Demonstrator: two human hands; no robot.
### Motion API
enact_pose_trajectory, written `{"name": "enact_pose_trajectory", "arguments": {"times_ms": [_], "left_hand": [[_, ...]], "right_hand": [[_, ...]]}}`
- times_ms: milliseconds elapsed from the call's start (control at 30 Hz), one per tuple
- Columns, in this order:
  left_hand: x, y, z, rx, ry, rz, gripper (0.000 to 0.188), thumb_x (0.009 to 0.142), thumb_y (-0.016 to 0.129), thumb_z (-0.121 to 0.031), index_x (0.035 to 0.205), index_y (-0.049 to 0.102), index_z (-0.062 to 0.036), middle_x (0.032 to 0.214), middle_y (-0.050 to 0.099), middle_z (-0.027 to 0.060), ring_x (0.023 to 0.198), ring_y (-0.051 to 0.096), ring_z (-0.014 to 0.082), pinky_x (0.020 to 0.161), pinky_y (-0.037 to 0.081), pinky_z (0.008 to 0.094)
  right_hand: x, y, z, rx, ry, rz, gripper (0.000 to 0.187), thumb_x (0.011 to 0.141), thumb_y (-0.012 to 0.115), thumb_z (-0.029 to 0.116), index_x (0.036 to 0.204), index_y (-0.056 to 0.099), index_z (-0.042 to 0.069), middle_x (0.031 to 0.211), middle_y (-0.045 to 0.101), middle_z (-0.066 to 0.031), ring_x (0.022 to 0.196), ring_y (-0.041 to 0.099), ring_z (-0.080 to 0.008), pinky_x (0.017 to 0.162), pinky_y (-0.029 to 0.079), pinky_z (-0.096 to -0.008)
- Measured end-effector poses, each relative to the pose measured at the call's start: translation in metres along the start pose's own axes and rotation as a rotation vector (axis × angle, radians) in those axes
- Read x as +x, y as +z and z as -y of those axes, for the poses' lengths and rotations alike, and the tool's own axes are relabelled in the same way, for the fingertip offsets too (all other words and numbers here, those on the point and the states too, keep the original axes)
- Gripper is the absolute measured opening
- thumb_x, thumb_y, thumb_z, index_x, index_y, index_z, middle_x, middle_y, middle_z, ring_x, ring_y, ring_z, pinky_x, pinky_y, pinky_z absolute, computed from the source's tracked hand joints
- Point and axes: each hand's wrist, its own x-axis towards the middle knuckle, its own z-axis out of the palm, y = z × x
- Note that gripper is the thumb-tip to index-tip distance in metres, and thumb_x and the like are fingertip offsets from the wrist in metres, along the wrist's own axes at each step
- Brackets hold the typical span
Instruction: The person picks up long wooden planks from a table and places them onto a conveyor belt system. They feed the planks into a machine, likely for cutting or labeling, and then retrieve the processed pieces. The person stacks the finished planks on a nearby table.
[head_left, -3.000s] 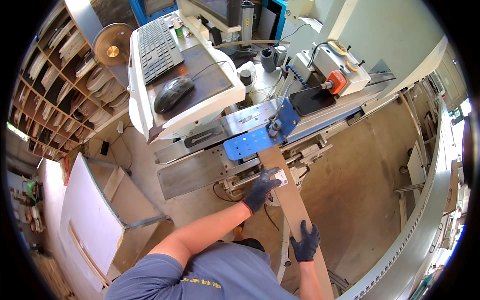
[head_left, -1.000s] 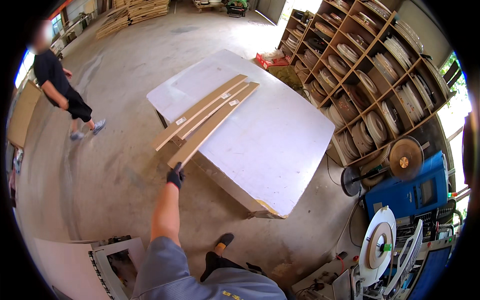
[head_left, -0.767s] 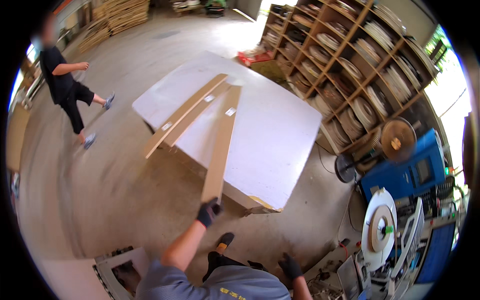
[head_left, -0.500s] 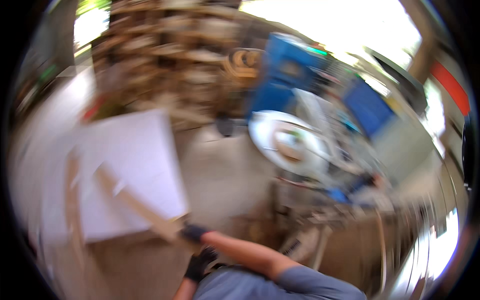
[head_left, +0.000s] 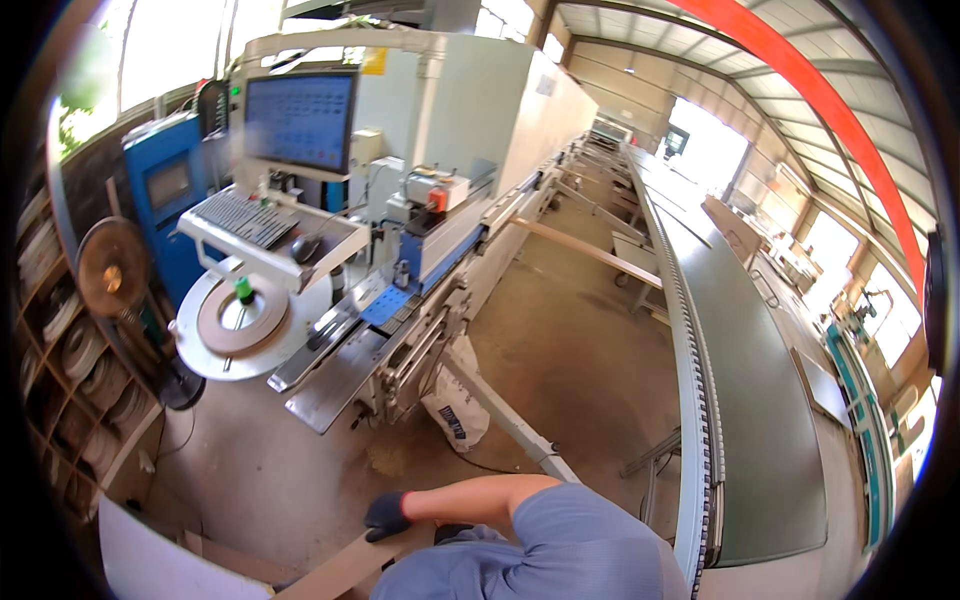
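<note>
Facing the machine point(head_left: 480, 110) now, not the near-left surface point(head_left: 165, 562), the person point(head_left: 540, 550) grips a board point(head_left: 350, 568) right hand point(head_left: 386, 516) forward; carrying seems underway; left hand unseen, state I cannot tell

The head view comes from the left of two side-by-side fisheye cameras worn on the head. It looks downward and outward from above the wearer's grey-blue fabric shirt point(head_left: 610, 545), nearest at the lower edge. The field extends along a long, flat, dark-green work surface point(head_left: 765, 450) to the far beige wall point(head_left: 625, 85). Straight edges curve toward the black rim.
</note>
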Motion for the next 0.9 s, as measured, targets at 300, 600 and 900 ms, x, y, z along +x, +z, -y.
{"name": "enact_pose_trajectory", "arguments": {"times_ms": [300,600,900], "left_hand": [[0.057,0.183,0.135,-0.02,-0.373,0.221,0.053,0.105,0.05,-0.047,0.134,0.057,-0.0022,0.127,0.066,0.0121,0.117,0.061,0.025,0.107,0.048,0.0414],[0.095,0.244,0.081,0.114,-0.295,0.502,0.049,0.104,0.052,-0.042,0.133,0.056,-0.0026,0.127,0.066,0.0142,0.113,0.064,0.028,0.099,0.055,0.0422],[0.124,0.252,0.003,0.97,0.288,0.699,0.042,0.105,0.051,-0.019,0.141,0.054,0.0023,0.148,0.052,0.0184,0.135,0.051,0.0271,0.112,0.043,0.0416]], "right_hand": [[-0.087,-0.047,0.006,-0.142,0.101,-0.293,0.101,0.077,0.071,0.051,0.157,0.028,0.007,0.131,0.054,-0.0289,0.113,0.057,-0.0432,0.096,0.045,-0.05],[-0.149,-0.024,-0.055,-0.083,0.196,-0.471,0.093,0.081,0.072,0.039,0.16,0.026,0.022,0.136,0.05,-0.0265,0.118,0.053,-0.0435,0.1,0.041,-0.0522],[-0.223,0.003,-0.047,-0.095,0.376,-0.29,0.079,0.092,0.061,0.051,0.16,0.028,0.027,0.139,0.049,-0.0231,0.119,0.054,-0.0406,0.098,0.043,-0.0508]]}}
